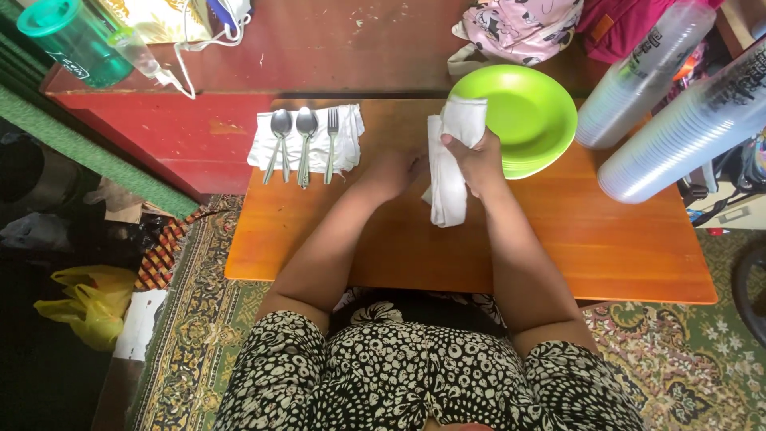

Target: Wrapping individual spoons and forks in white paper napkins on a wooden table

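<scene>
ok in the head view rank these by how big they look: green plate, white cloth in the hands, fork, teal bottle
1. Round green plastic plate, largest.
2. White folded cloth held in the right hand.
3. Teal plastic bottle, cut off by the frame edge, so unsure against the cloth.
4. Metal fork, smallest.

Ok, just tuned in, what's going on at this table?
A seated person is working at a small orange wooden table. The right hand grips a white cloth, with the left hand right beside it; whether something is wrapped inside the cloth cannot be seen. Just behind sits a stack of green plates. To the left, two spoons and a fork lie side by side on another white cloth. Stacks of clear plastic cups lie at the right edge.
</scene>
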